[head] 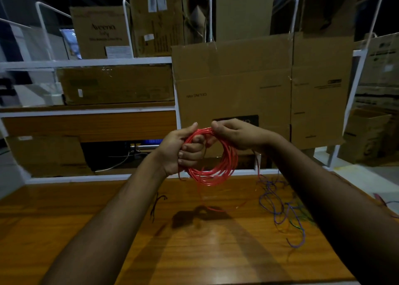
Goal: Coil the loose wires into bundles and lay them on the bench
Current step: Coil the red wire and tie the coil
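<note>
Above the wooden bench (108, 230), the person is holding a red wire coil (212, 172) up in the air. The left hand (183, 151) is gripping the loops in a curled fist, while the right hand (235, 136) is pinching the top of the coil. A red tail is trailing down to the bench, so I'd say this bundle is nearly wound but not laid down. The tangle of blue and green wires (287, 211) is lying loose on the right, not yet coiled.

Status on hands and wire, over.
Both hands, left and right, grip red coil above bench. Loose wires lie at right.
</note>
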A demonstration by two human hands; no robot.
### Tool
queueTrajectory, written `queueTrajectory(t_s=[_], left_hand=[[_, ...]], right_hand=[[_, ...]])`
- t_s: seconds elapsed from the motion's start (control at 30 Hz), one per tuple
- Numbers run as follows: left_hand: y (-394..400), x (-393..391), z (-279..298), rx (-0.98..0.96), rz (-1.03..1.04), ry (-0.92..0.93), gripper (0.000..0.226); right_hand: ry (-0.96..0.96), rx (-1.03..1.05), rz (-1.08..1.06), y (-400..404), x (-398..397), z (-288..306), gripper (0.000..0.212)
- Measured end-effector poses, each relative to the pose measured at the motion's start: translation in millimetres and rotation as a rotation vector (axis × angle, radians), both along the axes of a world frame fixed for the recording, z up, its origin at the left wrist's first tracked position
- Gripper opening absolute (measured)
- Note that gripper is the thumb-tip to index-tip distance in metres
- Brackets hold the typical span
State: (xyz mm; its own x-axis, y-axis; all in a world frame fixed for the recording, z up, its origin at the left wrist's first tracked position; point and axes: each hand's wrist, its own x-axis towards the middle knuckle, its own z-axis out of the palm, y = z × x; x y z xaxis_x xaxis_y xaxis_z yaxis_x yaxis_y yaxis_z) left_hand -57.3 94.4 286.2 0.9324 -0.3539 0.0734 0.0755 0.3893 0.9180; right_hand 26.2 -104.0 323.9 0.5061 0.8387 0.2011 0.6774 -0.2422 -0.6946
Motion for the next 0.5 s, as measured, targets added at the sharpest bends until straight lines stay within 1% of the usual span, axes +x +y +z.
queueTrajectory(t_s=[0.1, 0.17, 0.23, 0.37, 0.43, 0.5], left_hand=[[7.7, 1.5, 1.4, -0.057, -0.007, -0.005, 0.046], [9.5, 3.1, 2.4, -0.063, 0.02, -0.007, 0.046], [9.2, 5.4, 3.9, -0.037, 0.06, -0.013, 0.046], [3.4, 8.4, 3.7, 0.053, 0.14, -0.037, 0.048], [-0.7, 10.2, 1.7, 0.105, 0.207, -0.048, 0.051], [-4.3, 12.6, -0.8, 0.172, 0.314, -0.049, 0.049]], right_hand=[[0.249, 0.037, 0.091, -5.4, 9.2, -14.0, 0.053], [0.409, 0.086, 0.152, -3.0, 7.7, -23.8, 0.048], [0.43, 0.142, 0.137, 2.4, 3.7, -30.4, 0.043], [0.386, 0.288, 0.0, 6.6, 6.2, -36.7, 0.047], [0.444, 0.301, -0.053, 7.5, 5.4, -40.8, 0.049], [0.531, 0.301, -0.074, 7.6, 2.2, -45.5, 0.048]])
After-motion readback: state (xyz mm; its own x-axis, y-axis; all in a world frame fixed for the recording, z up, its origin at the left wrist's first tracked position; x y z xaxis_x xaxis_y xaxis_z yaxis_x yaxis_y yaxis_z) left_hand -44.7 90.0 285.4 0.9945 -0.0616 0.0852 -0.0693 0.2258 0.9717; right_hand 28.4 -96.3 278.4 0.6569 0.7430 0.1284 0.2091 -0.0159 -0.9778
